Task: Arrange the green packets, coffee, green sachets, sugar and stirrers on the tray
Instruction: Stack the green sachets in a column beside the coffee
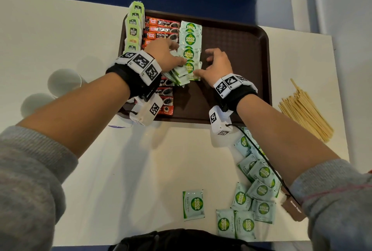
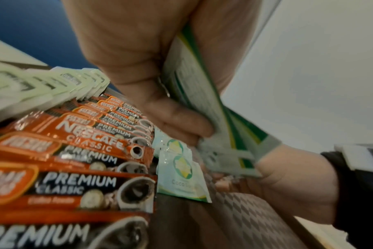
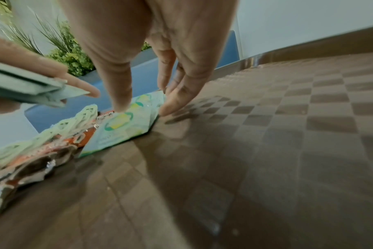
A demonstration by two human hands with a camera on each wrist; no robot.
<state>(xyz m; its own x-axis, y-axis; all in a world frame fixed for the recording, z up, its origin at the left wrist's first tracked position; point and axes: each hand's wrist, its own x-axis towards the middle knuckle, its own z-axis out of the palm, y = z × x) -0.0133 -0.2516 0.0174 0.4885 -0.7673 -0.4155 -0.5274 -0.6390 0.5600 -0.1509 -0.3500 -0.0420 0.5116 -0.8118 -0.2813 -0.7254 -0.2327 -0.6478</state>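
Step in hand: laying the sachet column, centre frame of the head view.
- Your left hand [image 1: 167,54] grips a fanned stack of green sachets [image 1: 177,75] over the tray [image 1: 263,53].
- Your right hand [image 1: 218,63] holds nothing, fingers loosely spread beside the laid column [image 1: 190,37].
- Next, likely: deal 1 sachet down, overlapping.
- Loose sachets [image 1: 259,174] lower right, stirrers [image 1: 306,110] right, both off tray.

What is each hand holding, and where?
Left hand grips a sachet stack by its near end. Right hand holds nothing; its fingertips touch the tray.
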